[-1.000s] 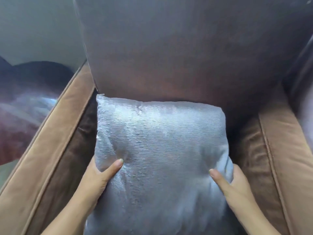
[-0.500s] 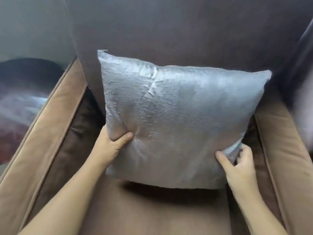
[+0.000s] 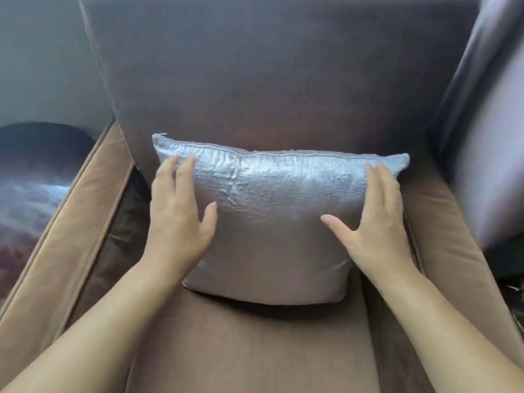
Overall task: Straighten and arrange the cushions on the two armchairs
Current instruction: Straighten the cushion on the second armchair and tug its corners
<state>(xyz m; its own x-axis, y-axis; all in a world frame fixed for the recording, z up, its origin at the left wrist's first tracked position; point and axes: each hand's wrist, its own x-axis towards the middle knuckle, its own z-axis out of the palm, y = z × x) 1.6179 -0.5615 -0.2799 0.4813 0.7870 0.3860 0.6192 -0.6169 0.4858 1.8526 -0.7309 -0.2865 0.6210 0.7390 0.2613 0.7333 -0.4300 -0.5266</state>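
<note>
A shiny silver cushion point(image 3: 278, 222) stands upright on the seat of a brown armchair point(image 3: 249, 350), leaning against its dark brown back cushion point(image 3: 269, 80). My left hand point(image 3: 178, 219) lies flat on the cushion's left side, fingers spread. On the cushion's right side rests my right hand point(image 3: 374, 222), flat with fingers spread. Neither hand grips the fabric. The cushion's lower side edges are hidden behind my hands.
Tan padded armrests run along the left point(image 3: 62, 251) and right point(image 3: 453, 251) of the seat. A purple-grey cushion or curtain point(image 3: 490, 137) hangs at the far right. A dark rounded object point(image 3: 37, 180) sits beyond the left armrest, beside a grey wall.
The cushion went from being held up in both hands to standing on the seat against the backrest. Both hands let go of its lower corners and now rest flat on its front.
</note>
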